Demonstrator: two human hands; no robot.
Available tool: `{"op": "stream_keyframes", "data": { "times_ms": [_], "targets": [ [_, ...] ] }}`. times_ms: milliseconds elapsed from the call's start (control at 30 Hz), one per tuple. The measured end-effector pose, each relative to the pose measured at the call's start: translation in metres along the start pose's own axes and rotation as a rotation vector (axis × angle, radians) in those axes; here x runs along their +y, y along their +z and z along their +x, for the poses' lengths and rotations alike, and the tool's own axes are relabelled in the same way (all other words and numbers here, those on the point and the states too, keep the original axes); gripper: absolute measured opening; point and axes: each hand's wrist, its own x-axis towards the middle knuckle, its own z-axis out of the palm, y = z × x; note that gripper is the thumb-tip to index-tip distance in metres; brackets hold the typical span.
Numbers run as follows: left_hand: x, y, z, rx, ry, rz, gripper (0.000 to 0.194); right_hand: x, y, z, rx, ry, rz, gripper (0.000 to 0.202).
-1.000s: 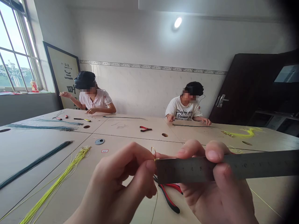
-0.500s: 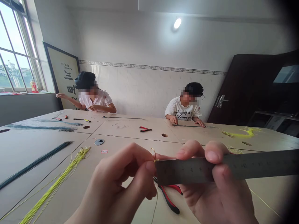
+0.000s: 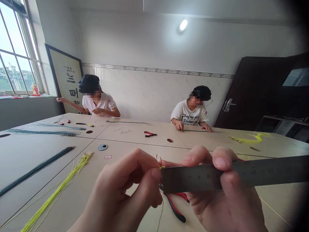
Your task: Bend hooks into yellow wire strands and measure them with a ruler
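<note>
My left hand (image 3: 130,187) pinches a thin yellow wire (image 3: 158,158) between thumb and forefinger; a small loop of it rises above the fingertips and its tail hangs below. In my right hand (image 3: 231,190) a steel ruler (image 3: 193,178) is gripped between thumb and fingers, lying almost level and running off to the right. The ruler's left end is right beside the wire loop, at my left thumb tip. Red-and-black pliers (image 3: 175,207) lie on the table beneath the ruler, partly hidden by it and my hands.
On the left of the table (image 3: 96,180) lie a yellow wire bundle (image 3: 58,193) and a dark green wire bundle (image 3: 36,170). A second pair of pliers (image 3: 150,133) lies farther back. Two co-workers sit across, one at left (image 3: 98,104), one at right (image 3: 189,112). More yellow wire (image 3: 256,138) lies at right.
My hands, the ruler and the wire stay nearly in place, with only a slight shift. The left co-worker's raised hand has moved a little outward to the left.
</note>
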Motion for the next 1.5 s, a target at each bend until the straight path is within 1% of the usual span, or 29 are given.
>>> {"op": "stream_keyframes", "data": {
  "times_ms": [133,333,567,900,1067,1300,1500],
  "targets": [
    [-0.0002,-0.0001,0.0003,-0.003,0.013,-0.006,0.019,0.0007,0.0,0.0004,-0.024,0.005,-0.007,0.006],
    [-0.0019,-0.0012,0.0009,-0.01,0.032,0.012,0.02,-0.0007,0.0011,0.0003,-0.024,0.018,0.026,0.005],
    [-0.0001,-0.0004,0.0006,0.007,0.022,0.017,0.019,-0.0009,0.0013,0.0004,-0.031,0.018,0.064,0.005],
    [-0.0009,-0.0009,0.0,-0.004,0.019,0.014,0.019,-0.0014,-0.0008,0.0002,-0.033,0.012,0.02,0.005],
    [-0.0012,-0.0003,0.0003,-0.001,0.028,-0.017,0.018,-0.0017,-0.0004,-0.0008,-0.041,0.022,0.041,0.005],
    [-0.0023,-0.0003,0.0005,-0.007,0.053,-0.002,0.019,-0.0002,0.0,0.0015,-0.038,0.021,0.063,0.006],
    [-0.0017,0.0002,0.0008,0.006,0.04,-0.003,0.018,0.0004,0.0015,0.0005,-0.059,0.017,0.097,0.005]
  ]
}}
